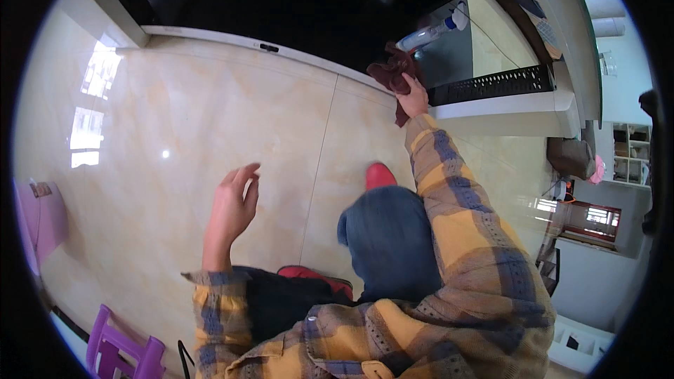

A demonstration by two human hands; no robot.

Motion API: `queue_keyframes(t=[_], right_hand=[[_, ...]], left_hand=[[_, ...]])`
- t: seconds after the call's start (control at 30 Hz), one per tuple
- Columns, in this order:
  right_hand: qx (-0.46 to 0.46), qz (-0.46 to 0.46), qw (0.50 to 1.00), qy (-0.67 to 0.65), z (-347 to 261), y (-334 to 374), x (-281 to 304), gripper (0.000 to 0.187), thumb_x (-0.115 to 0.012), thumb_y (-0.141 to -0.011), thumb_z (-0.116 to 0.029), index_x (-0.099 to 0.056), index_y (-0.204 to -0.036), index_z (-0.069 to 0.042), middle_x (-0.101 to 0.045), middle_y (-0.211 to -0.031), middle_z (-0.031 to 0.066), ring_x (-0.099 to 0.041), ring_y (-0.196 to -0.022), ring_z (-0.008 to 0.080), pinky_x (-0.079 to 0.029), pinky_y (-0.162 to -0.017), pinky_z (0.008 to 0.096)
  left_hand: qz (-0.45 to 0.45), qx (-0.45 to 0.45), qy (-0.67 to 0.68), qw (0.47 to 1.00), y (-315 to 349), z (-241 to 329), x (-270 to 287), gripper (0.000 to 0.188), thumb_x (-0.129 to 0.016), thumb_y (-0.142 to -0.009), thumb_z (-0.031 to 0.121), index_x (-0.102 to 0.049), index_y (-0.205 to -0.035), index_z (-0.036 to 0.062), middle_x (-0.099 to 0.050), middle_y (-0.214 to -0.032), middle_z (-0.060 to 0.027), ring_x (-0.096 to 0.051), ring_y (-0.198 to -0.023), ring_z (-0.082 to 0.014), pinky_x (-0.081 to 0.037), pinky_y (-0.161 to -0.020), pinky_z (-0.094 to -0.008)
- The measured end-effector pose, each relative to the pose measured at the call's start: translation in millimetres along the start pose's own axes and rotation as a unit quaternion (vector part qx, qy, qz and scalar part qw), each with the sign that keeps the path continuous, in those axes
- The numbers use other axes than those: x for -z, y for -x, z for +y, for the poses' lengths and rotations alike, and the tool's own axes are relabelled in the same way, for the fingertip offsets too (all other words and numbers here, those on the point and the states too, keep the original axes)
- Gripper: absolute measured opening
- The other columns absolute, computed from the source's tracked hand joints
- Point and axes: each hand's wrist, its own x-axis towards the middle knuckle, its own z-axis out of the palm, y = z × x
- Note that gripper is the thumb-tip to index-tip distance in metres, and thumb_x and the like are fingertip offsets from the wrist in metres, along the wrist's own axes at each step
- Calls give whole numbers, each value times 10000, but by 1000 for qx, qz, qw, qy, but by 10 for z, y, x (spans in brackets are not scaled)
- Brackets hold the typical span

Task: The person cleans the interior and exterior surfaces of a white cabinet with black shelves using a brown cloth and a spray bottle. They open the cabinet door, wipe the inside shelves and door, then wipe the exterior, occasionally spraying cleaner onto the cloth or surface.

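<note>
My right hand (414, 97) reaches forward and grips a dark maroon cloth (390, 69), bunched up against the pale lower frame bar (281, 51) of a dark glossy panel. Part of the cloth hangs down below my fingers. Just beyond it lies a clear spray bottle (428, 34) with a blue collar and white trigger head. My left hand (234, 205) hovers above the tiled floor, fingers apart and slightly curled, touching nothing.
Glossy beige tiles (210, 112) cover the floor. A black perforated strip (495, 85) and white cabinet edge (505, 114) stand right of the cloth. At left are a purple bin (46, 221) and a purple plastic stool (123, 344). My bent knee (390, 238) is below my right arm.
</note>
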Motion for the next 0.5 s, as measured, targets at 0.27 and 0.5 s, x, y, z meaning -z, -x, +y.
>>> queue_keyframes(t=[0.27,0.5], right_hand=[[-9,-81,996,-30,-3,66,92,698,-773,-726,-234,-514,-1373,-208,-467,-1436,159,-443,-1287,378,-368,-1050,525],[49,-21,998,31,4,133,-6,680,-771,-723,-329,-532,-1348,-207,-485,-1392,177,-444,-1253,384,-349,-985,564]], left_hand=[[38,-62,53,996,-367,602,-286,413,-646,-862,37,-564,-1266,24,-638,-1171,-179,-614,-1073,-346,-512,-884,-388],[40,-251,-43,966,-2654,1679,-1691,591,-714,-794,165,-511,-1318,-15,-546,-1321,-212,-513,-1221,-389,-446,-1020,-415]])
